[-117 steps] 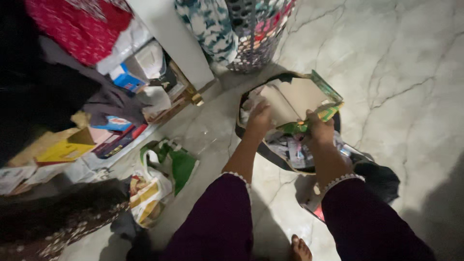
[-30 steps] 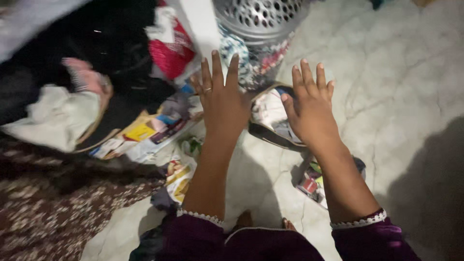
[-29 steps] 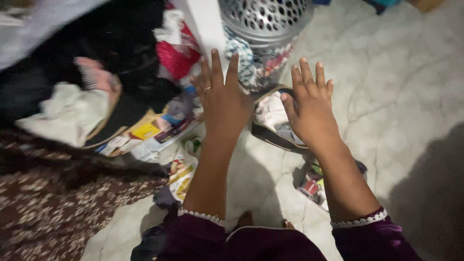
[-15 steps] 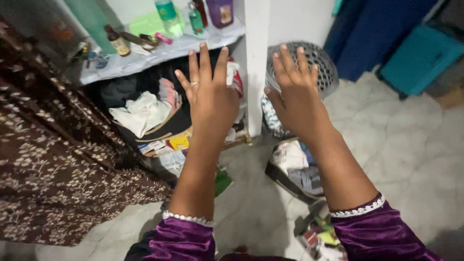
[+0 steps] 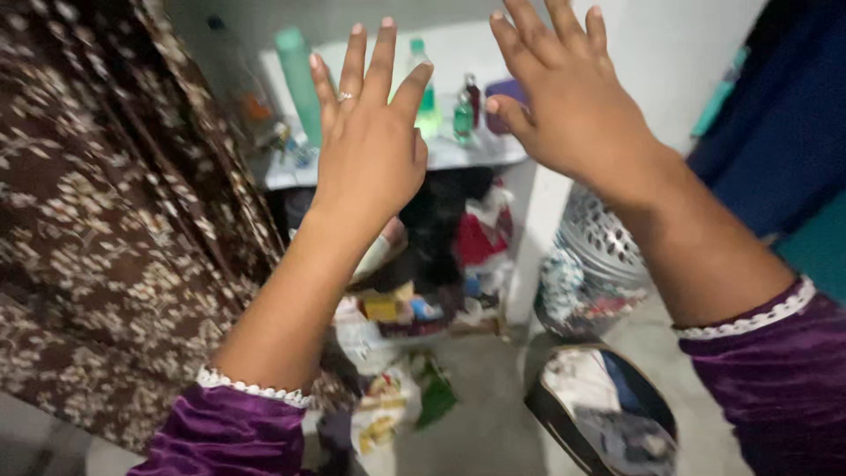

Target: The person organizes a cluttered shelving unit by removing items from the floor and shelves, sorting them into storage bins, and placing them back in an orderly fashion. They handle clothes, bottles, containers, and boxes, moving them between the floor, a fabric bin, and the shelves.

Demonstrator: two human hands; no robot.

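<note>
Dim indoor light, brightest on the white shelf [image 5: 388, 154] and wall behind; motion blur smears everything, worst on the patterned cloth [image 5: 106, 229] at left; floor clutter soft, shadowed cupboard interior dark.

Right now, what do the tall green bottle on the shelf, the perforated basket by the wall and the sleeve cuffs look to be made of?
The tall green bottle looks like translucent plastic, smooth and matte, though blurred. The perforated basket seems moulded pale plastic, judging by its regular holes. The sleeve cuffs look like purple velvet with a soft sheen, edged in white trim. Both the left hand and right hand are bare and empty.
</note>
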